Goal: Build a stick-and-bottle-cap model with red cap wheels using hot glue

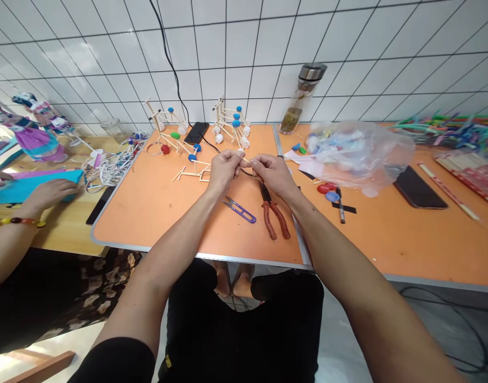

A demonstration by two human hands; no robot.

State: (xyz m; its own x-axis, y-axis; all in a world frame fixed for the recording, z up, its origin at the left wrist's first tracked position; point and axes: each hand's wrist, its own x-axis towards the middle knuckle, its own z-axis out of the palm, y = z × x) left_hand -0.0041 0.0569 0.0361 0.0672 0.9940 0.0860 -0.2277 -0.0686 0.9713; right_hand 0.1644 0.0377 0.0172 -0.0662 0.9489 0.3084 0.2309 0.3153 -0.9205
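Observation:
My left hand [225,169] is closed in a pinch on a small white round piece [241,152]. Close beside it, my right hand [272,171] pinches the end of a thin pale stick [247,160] that reaches toward the white piece; whether the two are joined cannot be made out. Below my hands lie purple thread snips [241,209] and red-handled pliers [275,214]. Behind them stand a stick frame with blue and white round pieces [229,121] and another with red, green and blue ones [173,136]. Flat stick pieces [194,174] lie left of my left hand.
Along the wall are a black phone [196,133], a black cable [170,58] and a glass bottle [302,98]. To the right lie a plastic bag [359,151], a marker [340,206] and another phone [420,187]. A co-worker's hand [55,194] rests on blue material at left.

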